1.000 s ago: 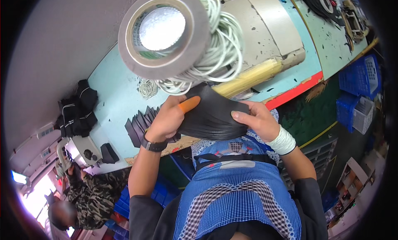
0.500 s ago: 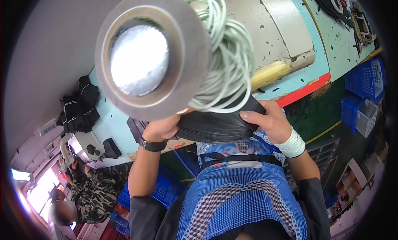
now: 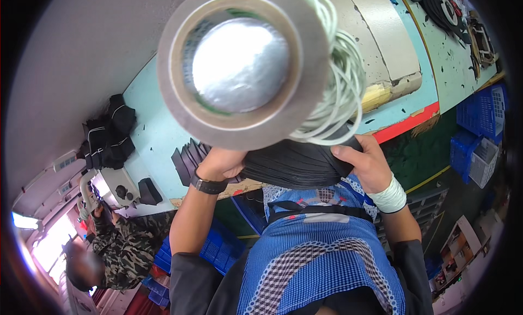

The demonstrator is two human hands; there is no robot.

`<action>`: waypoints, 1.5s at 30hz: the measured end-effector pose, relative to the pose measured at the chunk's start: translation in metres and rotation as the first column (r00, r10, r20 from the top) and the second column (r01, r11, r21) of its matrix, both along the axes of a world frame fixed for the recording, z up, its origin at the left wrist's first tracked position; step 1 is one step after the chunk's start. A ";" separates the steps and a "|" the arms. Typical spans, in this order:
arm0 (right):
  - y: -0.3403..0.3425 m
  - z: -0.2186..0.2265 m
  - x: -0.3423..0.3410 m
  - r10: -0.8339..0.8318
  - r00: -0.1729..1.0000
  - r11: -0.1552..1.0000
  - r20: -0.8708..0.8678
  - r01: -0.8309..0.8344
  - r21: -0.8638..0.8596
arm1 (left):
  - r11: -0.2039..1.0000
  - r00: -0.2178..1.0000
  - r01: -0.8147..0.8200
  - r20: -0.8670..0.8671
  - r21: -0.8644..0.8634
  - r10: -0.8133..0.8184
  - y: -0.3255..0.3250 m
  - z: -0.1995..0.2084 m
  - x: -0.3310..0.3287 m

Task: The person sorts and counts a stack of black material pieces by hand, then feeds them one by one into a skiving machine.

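A thick stack of thin black sheets (image 3: 297, 167) is held level in front of my apron, its layered edges facing me. My left hand (image 3: 222, 163), with a dark watch on the wrist, is closed at the stack's left end; its fingertips are partly hidden. The right end is gripped by my right hand (image 3: 370, 165), thumb on top and fingers beneath. Pale cord (image 3: 389, 194) is wound round that wrist. Close to the camera, a large tape roll (image 3: 310, 59) and a hank of pale green cord (image 3: 340, 83) cover part of the table and the stack's far side.
More dark cut pieces (image 3: 188, 161) lie fanned on the light blue table (image 3: 150, 102) beside my left hand. Tied black bundles (image 3: 106, 132) sit farther left, near a person in camouflage (image 3: 125, 258) at a machine (image 3: 114, 190). Blue crates (image 3: 479, 113) stand right, beyond the red table edge (image 3: 408, 121).
The tape roll and cord have shifted right in view, and the scene has slid slightly right too. Both hands keep their hold on the black stack.
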State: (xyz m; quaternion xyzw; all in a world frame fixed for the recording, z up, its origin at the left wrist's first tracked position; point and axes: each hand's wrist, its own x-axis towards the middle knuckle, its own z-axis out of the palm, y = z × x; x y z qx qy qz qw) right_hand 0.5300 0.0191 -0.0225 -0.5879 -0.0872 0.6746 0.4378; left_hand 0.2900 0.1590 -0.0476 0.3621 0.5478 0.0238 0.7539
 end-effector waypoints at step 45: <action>0.012 0.019 0.006 0.011 0.992 0.999 0.126 -0.015 0.034 | 0.994 0.995 -0.031 -0.089 0.100 0.040 -0.006 0.011 0.006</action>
